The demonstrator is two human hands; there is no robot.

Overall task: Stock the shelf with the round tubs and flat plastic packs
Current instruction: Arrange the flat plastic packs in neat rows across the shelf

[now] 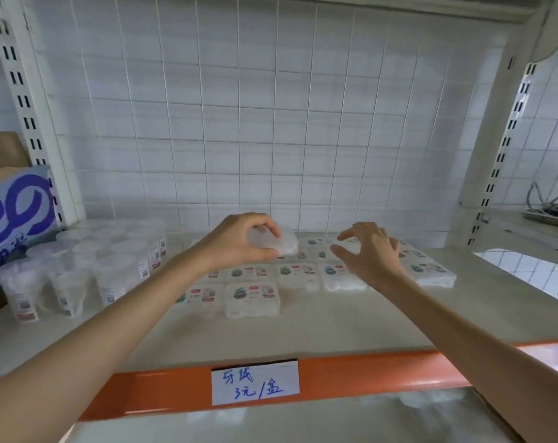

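Observation:
My left hand (239,239) grips a flat clear plastic pack (284,243) and holds it just above the back rows of flat packs (252,294) lying on the white shelf (335,321). My right hand (370,251) hovers beside it over the packs, with fingers spread and lightly curled and nothing in it. Several round clear tubs (69,279) stand upright in a cluster on the left part of the shelf. The packs lie in rows from the shelf's middle to its right.
An orange shelf lip (367,370) with a handwritten paper price tag (255,382) runs along the front. A blue-and-white box (15,215) stands at far left behind the tubs. White slotted uprights (31,123) flank the bay. Cables (549,207) lie on the neighbouring shelf at right.

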